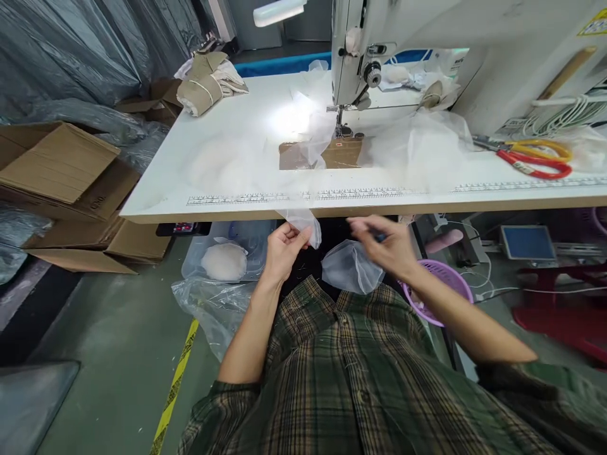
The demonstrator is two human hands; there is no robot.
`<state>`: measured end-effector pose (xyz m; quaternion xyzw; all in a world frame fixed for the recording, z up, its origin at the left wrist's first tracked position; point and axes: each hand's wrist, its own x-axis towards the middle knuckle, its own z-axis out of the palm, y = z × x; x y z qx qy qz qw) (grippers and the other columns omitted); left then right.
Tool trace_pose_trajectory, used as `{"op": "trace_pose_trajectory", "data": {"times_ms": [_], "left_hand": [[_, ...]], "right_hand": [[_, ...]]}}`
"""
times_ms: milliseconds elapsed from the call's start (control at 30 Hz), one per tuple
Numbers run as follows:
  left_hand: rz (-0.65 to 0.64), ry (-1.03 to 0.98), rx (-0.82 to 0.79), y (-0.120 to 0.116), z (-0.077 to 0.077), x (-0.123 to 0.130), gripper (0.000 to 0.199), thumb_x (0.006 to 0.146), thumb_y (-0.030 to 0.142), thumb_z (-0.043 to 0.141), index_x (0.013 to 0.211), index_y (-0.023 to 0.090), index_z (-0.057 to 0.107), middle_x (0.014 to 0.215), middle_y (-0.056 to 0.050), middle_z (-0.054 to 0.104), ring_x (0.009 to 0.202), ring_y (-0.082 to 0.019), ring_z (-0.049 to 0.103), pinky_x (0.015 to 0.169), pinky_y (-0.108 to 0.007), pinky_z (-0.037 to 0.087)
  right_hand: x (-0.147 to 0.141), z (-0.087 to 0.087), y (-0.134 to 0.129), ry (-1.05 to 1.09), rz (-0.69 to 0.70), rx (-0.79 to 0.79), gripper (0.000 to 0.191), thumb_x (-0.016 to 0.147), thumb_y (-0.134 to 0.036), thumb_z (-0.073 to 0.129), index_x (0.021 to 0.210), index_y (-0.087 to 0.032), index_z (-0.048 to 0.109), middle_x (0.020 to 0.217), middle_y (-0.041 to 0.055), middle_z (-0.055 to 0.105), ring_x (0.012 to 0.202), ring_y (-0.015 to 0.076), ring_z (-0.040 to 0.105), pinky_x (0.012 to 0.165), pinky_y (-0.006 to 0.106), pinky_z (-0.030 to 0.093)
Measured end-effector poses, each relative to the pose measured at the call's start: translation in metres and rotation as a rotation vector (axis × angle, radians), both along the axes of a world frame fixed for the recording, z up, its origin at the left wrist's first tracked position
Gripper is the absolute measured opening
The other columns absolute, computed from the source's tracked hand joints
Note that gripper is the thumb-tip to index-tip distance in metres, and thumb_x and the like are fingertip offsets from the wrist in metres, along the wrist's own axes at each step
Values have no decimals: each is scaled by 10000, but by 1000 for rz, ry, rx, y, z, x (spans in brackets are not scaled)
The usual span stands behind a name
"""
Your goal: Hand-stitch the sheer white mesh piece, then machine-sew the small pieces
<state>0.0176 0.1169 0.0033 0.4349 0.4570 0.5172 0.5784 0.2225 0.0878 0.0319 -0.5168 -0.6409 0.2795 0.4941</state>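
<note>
At the table's front edge my left hand [288, 248] pinches a strip of sheer white fabric [306, 225] between thumb and fingers. My right hand [382, 239] is to the right, slightly blurred, fingers curled around a small dark object [380, 237] that I cannot make out clearly. Below it a rounded piece of sheer fabric [353, 266] lies on my lap. More sheer fabric [427, 148] spreads over the white table right of the sewing machine's needle [339, 120].
Red-handled scissors [535, 165] and yellow-handled scissors [540, 150] lie at the table's right. A rolled cloth bundle [202, 88] sits back left. Under the table are a clear bin [192, 258] with a white piece [224, 261] and a purple basket [446, 272]. Cardboard boxes [57, 164] stand left.
</note>
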Motion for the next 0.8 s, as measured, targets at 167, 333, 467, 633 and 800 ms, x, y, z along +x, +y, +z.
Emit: {"op": "trace_pose_trajectory", "data": {"times_ms": [167, 333, 467, 633, 800], "left_hand": [[-2, 40, -68, -38, -4, -14, 392, 628, 440, 866, 824, 152, 685, 695, 0, 661, 555, -78, 509, 548, -207, 426], [20, 181, -197, -96, -24, -26, 403, 639, 493, 835, 801, 167, 661, 694, 1, 651, 593, -111, 537, 585, -234, 450], [-26, 334, -168, -116, -39, -30, 380, 705, 516, 770, 707, 162, 631, 619, 22, 565, 571, -101, 465, 561, -231, 385], [-102, 646, 30, -109, -24, -35, 366, 687, 453, 795, 593, 189, 559, 554, 44, 464, 543, -105, 391, 549, -248, 317], [41, 714, 324, -77, -7, -50, 233, 763, 420, 742, 856, 211, 696, 918, -56, 642, 884, -207, 586, 840, -320, 453]], "right_hand": [[-55, -34, 3, 254, 194, -313, 487, 750, -628, 698, 903, -168, 749, 760, 48, 695, 677, 169, 600, 604, 297, 472], [-68, -43, -19, 237, 394, -411, 355, 770, -520, 712, 727, -168, 691, 642, 0, 617, 596, 115, 502, 568, 252, 418], [-66, -59, -35, 231, 408, -471, 282, 779, -414, 715, 909, -167, 680, 756, -4, 648, 635, 110, 517, 601, 238, 421], [-61, -67, -41, 180, 397, -451, 225, 838, -386, 647, 831, -163, 674, 702, -18, 584, 618, 106, 478, 584, 236, 375], [-51, -59, -44, 85, 367, -375, 289, 912, -416, 554, 839, -170, 687, 658, -27, 551, 583, 102, 426, 554, 236, 334]]}}
